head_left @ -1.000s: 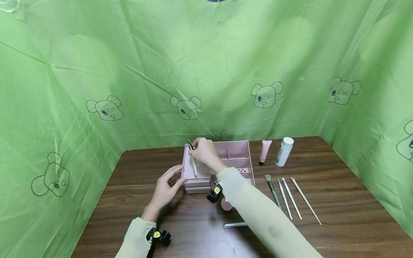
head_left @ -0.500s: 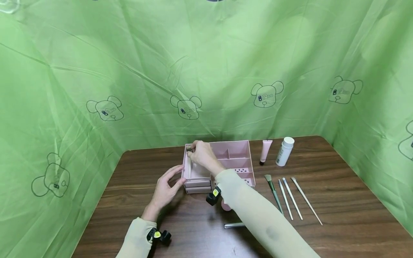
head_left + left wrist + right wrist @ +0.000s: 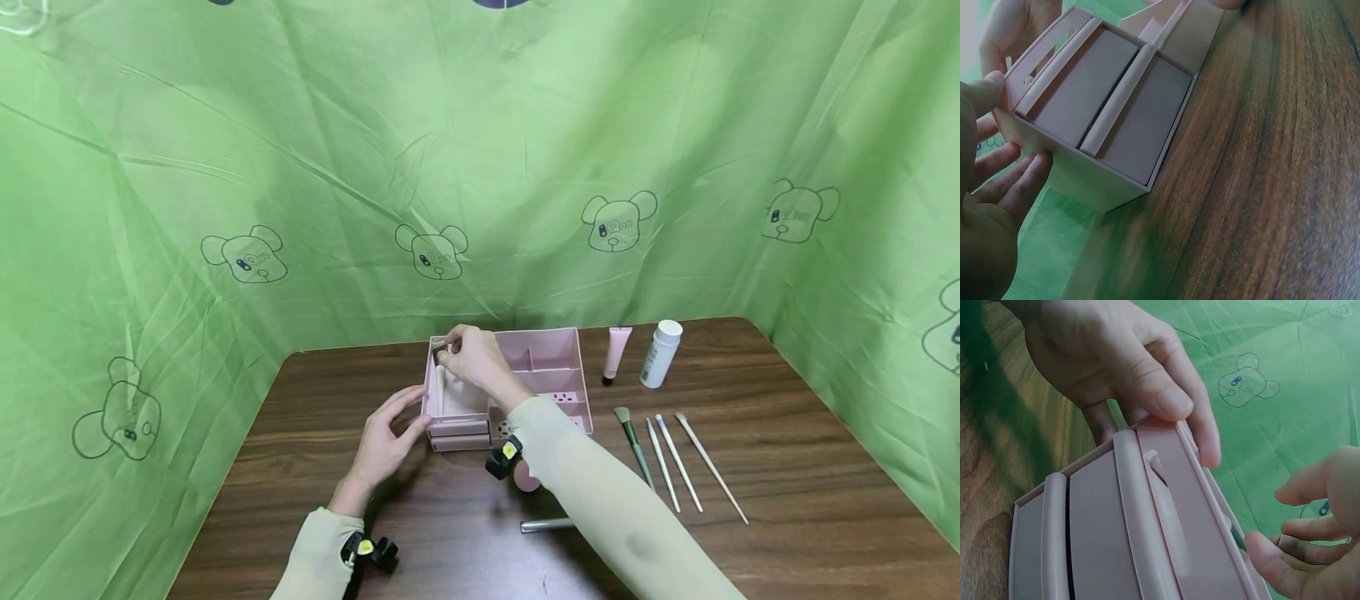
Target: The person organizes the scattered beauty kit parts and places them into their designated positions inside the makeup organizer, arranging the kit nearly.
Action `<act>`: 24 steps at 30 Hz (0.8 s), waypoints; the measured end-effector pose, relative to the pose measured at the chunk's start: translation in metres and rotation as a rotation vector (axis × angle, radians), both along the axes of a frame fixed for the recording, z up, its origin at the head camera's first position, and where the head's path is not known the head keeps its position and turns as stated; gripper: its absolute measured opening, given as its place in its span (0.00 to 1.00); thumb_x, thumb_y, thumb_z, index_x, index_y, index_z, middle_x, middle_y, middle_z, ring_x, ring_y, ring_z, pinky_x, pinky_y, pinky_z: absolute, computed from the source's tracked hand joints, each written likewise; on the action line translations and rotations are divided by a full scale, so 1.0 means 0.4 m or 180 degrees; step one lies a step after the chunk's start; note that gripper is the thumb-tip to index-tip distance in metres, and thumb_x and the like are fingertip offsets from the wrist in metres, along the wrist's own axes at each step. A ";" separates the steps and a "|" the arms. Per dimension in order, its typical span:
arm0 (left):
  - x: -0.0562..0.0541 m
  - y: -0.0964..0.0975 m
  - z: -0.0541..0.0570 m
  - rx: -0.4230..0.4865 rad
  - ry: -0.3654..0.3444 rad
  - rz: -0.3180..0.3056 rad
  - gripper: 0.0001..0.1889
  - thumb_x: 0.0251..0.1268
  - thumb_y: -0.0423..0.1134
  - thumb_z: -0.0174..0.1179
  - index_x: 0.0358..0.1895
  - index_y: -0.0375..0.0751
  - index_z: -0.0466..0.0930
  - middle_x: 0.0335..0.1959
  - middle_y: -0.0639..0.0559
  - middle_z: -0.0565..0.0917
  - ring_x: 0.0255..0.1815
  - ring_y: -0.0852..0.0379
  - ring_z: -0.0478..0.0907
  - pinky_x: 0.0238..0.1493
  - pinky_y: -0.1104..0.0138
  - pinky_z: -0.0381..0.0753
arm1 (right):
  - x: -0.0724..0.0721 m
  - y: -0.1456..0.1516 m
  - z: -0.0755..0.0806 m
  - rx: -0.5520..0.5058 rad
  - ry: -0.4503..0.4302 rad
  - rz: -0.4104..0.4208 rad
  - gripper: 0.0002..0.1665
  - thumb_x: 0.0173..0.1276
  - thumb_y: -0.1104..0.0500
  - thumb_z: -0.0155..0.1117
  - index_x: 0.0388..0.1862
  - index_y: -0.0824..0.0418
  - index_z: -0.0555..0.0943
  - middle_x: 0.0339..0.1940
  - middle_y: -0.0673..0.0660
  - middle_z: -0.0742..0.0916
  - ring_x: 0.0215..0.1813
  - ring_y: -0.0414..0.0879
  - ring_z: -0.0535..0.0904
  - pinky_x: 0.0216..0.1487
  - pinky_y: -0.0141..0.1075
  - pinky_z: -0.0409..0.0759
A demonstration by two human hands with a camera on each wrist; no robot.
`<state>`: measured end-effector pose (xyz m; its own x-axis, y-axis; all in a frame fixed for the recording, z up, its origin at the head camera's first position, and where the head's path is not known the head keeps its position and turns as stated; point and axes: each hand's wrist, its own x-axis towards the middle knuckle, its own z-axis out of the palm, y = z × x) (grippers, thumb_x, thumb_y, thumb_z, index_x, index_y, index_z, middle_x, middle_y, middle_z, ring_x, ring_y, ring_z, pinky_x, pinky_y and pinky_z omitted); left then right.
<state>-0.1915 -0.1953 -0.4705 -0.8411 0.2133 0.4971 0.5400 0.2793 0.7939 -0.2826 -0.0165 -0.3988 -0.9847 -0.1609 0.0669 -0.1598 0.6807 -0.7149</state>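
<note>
A pink desktop organizer point(image 3: 459, 423) with drawers stands at the back middle of the table. My left hand point(image 3: 385, 446) steadies its front left corner, thumb near the front edge and fingers along the side wall point(image 3: 1079, 178). In its left top compartment lies a makeup brush point(image 3: 440, 390) with a pale handle and dark ferrule, along the left wall. My right hand point(image 3: 478, 360) is over that compartment, fingertips right at the brush's ferrule end. The right wrist view shows that hand's thumb and forefinger point(image 3: 1300, 489) apart, close to the organizer's rim.
Right of the organizer are a pink tube point(image 3: 617, 354) and a white bottle point(image 3: 660, 356). A green brush point(image 3: 634, 442) and several pale brushes point(image 3: 678, 461) lie right of my forearm. In front are a round pink item point(image 3: 525, 477) and a silver stick point(image 3: 546, 524).
The brush, earlier slanted with its head above the organizer's back edge, now lies lower along the compartment's left wall. My right hand has shifted slightly; the left hand has stayed put.
</note>
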 end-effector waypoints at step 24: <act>0.002 -0.002 0.005 -0.0075 -0.0020 0.0092 0.21 0.61 0.27 0.64 0.58 0.25 0.76 0.59 0.31 0.76 0.59 0.36 0.75 0.59 0.77 0.76 | 0.033 0.107 0.048 -0.0221 0.0458 0.0045 0.18 0.60 0.54 0.69 0.49 0.56 0.82 0.42 0.53 0.88 0.41 0.44 0.83 0.46 0.37 0.84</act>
